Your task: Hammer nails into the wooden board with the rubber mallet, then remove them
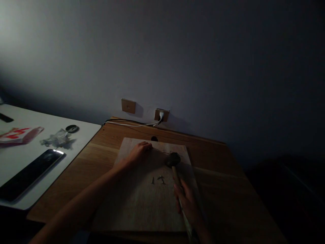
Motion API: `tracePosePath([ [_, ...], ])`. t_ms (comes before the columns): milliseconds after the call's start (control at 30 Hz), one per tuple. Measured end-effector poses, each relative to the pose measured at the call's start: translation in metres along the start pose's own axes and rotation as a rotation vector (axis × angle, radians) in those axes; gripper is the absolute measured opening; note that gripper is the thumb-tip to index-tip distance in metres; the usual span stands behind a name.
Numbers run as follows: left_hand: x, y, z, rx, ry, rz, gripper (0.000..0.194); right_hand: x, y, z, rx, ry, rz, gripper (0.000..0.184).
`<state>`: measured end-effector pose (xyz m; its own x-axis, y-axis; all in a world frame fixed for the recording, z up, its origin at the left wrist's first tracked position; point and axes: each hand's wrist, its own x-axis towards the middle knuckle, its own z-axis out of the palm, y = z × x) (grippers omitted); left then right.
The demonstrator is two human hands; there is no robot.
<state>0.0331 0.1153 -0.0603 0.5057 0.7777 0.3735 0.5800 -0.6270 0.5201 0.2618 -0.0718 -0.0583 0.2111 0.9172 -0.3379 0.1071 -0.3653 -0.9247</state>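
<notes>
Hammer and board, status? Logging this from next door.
Left hand resting on far end of wooden board. Right hand gripping hammer handle, dark head over board. Small nails lying between the hands.

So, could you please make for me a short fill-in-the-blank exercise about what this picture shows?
1. The right hand grips the wooden ____ of a hammer.
2. The ____ hand rests near the far edge of the wooden board.
3. A white plug sits in a ____ on the wall.
4. A smartphone lies on a ____ surface beside the wooden table.

Missing words: handle; left; socket; white.
</notes>
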Motion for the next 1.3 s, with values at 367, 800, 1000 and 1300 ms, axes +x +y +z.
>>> tracePosePath([
  [367, 0.003, -0.006, 0.006, -0.072, -0.001, -0.037, 0.016, -0.003, -0.007, 0.001, -0.007, -0.016, 0.006, 0.062],
  [800, 0.001, -0.015, 0.016, -0.111, 0.047, -0.119, 0.052, 0.037, -0.051, 0.046, -0.097, -0.189, -0.184, 0.046],
  [1000, -0.001, -0.020, 0.016, -0.194, 0.042, -0.102, 0.056, 0.035, -0.051, 0.047, -0.110, -0.194, -0.174, 0.045],
  [1300, -0.017, 0.048, -0.016, 0.063, -0.204, 0.201, 0.013, 0.007, -0.024, 0.006, -0.035, -0.032, -0.041, 0.055],
])
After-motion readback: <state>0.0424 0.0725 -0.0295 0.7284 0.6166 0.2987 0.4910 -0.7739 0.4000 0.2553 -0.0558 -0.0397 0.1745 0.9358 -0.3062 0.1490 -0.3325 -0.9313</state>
